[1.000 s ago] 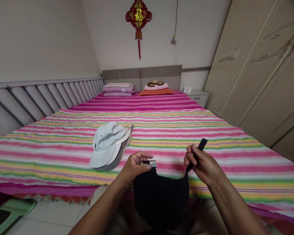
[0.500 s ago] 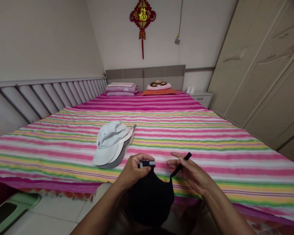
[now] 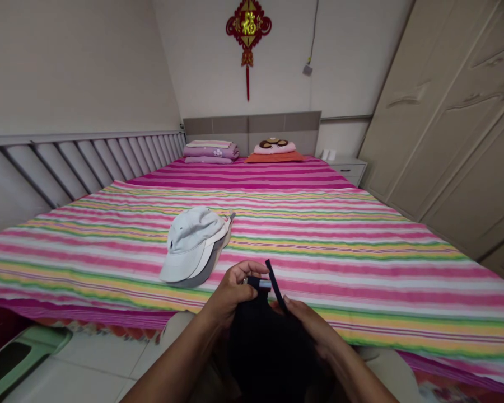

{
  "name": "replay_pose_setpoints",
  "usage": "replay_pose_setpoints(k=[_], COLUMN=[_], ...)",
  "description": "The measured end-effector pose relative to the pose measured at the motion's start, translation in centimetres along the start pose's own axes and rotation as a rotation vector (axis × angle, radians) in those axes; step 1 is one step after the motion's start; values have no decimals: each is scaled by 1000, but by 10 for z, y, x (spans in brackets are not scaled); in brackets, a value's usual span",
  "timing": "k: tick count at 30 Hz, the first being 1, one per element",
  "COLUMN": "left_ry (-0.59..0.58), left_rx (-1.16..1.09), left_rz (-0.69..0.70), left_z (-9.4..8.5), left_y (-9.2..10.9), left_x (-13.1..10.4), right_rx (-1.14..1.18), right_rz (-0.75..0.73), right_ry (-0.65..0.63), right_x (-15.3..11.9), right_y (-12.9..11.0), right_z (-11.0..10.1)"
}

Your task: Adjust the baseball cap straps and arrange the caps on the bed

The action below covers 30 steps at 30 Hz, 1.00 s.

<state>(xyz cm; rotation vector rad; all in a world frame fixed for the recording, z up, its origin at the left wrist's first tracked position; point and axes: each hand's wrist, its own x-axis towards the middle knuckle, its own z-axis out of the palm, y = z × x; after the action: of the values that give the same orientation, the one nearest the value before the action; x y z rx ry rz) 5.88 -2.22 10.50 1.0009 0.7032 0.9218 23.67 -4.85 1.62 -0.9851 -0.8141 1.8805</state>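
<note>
Clearly soft and light, the black cap (image 3: 269, 347) hangs limp over the person's lap at the near edge of the bed (image 3: 319, 235), its cloth crown sagging wherever it is unsupported; only the small metal buckle (image 3: 264, 284) at the back looks stiff, and probably a little slick. The sensible places to take hold are that buckle and the thin black strap (image 3: 276, 282), since the crown itself would merely crumple. The left hand (image 3: 231, 294) is curled shut around the cap's back edge, pinching the buckle end between thumb and fingers. The right hand (image 3: 308, 327) lies close beside it, fingers closed lightly on the strap, whose free end stands up just over the buckle. To the left on the striped bedspread rests a stack of pale caps (image 3: 193, 246), untouched and apart from both hands. Compared with half a second earlier, the right hand has drawn in from well out to the side, so the strap that pointed away to the right now crosses right at the buckle, and the two hands nearly touch; the left hand's grip looks unchanged, and the pale caps have not moved.
</note>
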Motion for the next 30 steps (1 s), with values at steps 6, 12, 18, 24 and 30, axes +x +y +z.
replay_pose_setpoints(k=[6,12,18,24,30], left_ry=[60,92,125,144,150], left_rx=[7,40,182,215,236], left_rz=[5,8,60,64,33], left_z=[-4,-8,-9,-13,-13], left_y=[-5,-6,-6,-8,-11], left_x=[3,5,8,10,11], right_rx=[206,259,312,317,324], right_rz=[-54,-112,-111,-159,-212], right_ry=[-69,-54,-95,-142,-107], right_x=[-5,-5,-10,-17,-20], right_y=[-13,-24,-27,-35,-38], right_z=[0,-11,-10,-9,-2])
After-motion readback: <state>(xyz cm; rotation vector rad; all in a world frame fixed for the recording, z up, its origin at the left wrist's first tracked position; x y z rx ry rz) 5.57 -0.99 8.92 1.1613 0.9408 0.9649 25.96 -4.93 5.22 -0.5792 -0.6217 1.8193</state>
